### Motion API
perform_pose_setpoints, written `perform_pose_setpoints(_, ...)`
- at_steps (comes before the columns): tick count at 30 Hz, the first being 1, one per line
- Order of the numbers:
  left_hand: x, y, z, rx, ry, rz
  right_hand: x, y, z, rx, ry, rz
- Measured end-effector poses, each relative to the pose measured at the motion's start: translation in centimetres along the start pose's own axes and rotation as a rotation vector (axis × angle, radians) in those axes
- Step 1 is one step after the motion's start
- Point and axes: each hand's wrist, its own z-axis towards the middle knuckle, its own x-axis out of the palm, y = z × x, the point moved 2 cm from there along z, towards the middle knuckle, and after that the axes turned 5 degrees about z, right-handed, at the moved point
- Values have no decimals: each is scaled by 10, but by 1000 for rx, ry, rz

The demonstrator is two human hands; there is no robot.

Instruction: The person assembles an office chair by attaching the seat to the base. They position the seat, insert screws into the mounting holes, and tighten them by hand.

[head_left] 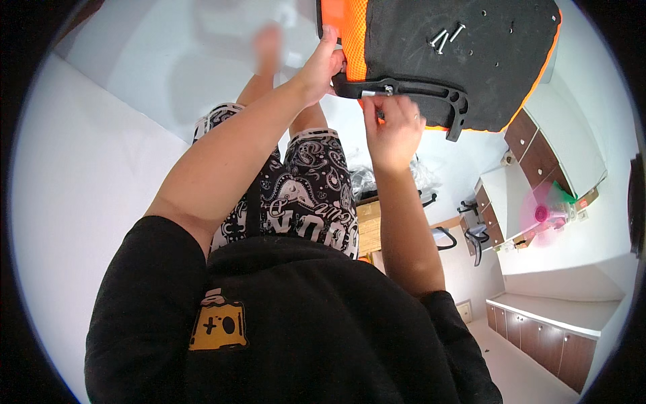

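Observation:
A black chair seat underside (471, 54) with orange mesh trim (350, 40) lies ahead of me at the top. A black plastic armrest bracket (417, 91) rests along its near edge. My left hand (319, 67) presses on the bracket's left end and the orange edge. My right hand (393, 124) pinches a small silver bolt (370, 94) at the bracket with its fingertips. Three loose silver screws (444, 37) lie on the black seat surface.
My patterned black and white shorts (303, 195) and black shirt fill the lower middle. A cardboard box (369, 225) and plastic wrapping (377, 178) lie on the floor. Brown drawer cabinets (538, 145), a pink fan (542, 214) and black chair parts (474, 236) stand at the right.

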Motion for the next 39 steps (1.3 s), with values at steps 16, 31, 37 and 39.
perform_pose_setpoints(16,8,-14,-9,-32,-4,-11,5,-15,-38,273,111,126)
perform_pose_setpoints(31,4,-3,-3,47,-30,24,5,-19,-37,274,5,215)
perform_pose_setpoints(37,-2,-2,-2,57,-31,46,5,-13,2,165,-35,73)
perform_pose_setpoints(39,-1,-4,-3,-15,-102,66,-1,-15,15,201,-135,214)
